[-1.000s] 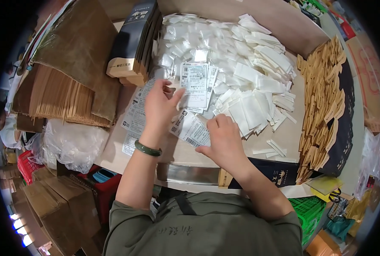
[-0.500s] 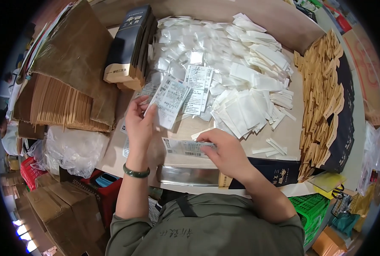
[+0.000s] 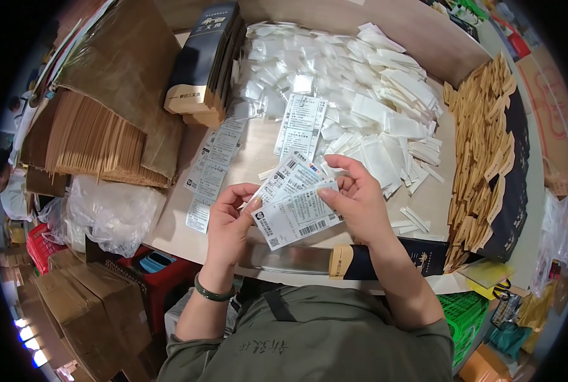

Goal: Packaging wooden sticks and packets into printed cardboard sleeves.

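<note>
Both my hands hold a small fan of printed white paper labels above the near part of the table. My left hand point(image 3: 233, 213) pinches their left side, thumb on top. At the right end, my right hand point(image 3: 363, 207) grips the front label point(image 3: 296, 215) between thumb and fingers. Another label point(image 3: 290, 173) slants up behind it, partly covered. Just beyond my hands more printed labels point(image 3: 301, 124) lie on the table, and an overlapping row of labels point(image 3: 214, 167) runs down to the left. White flat packets point(image 3: 373, 156) are heaped beyond my right hand.
Dark boxes with gold ends point(image 3: 201, 57) stand at the back left, beside a carton of thin brown card pieces point(image 3: 93, 140). Many narrow tan packets point(image 3: 478, 146) line the right side. A dark box point(image 3: 417, 256) and a silver tray-like piece point(image 3: 284, 260) lie along the near edge.
My left hand has come down and right with its labels. My right hand has raised the label from the table, and the labels now overlap between both hands.
</note>
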